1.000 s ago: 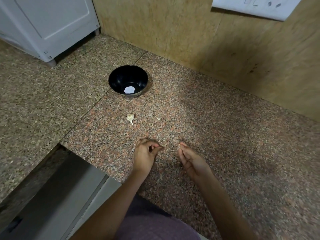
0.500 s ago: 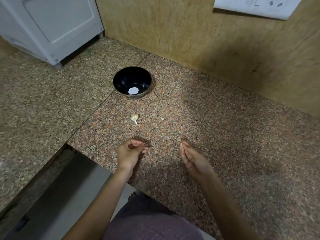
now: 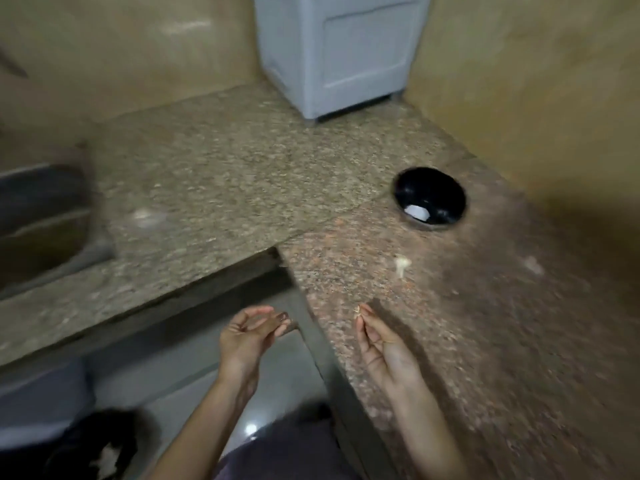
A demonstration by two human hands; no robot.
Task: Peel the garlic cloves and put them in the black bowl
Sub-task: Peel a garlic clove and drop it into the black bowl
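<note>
A grey-white appliance [image 3: 346, 53] stands at the back of the speckled bench [image 3: 225, 188]. A steel sink [image 3: 38, 233] is set into its left end.

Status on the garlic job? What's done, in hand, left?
Done: unclear; the black bowl shows one pale patch, clove or glare I cannot tell. In hand: the right hand pinches a small pale bit at its fingertips; the left hand is off the counter edge, nothing visible in it. Left: a garlic piece lies on the counter, short of the bowl.
</note>
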